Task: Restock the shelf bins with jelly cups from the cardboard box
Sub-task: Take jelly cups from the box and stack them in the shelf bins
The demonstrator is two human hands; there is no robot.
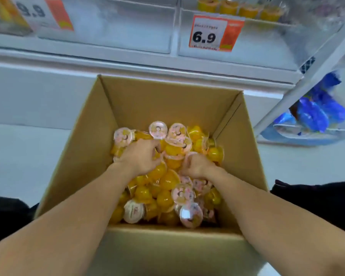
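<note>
Both hands, left hand (141,156) and right hand (197,165), curl into and grip jelly cups (167,182) mid-pile inside the cardboard box (84,156), clear of its walls.

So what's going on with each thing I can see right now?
Cardboard box: open, holding a heap of cups.
Jelly cups: yellow, sealed, piled loosely.
Left hand: down in the pile, fingers curled on cups.
Right hand: in the pile, fingers curled on cups.
Shelf bin: priced 6.9, a few cups at back.
</note>
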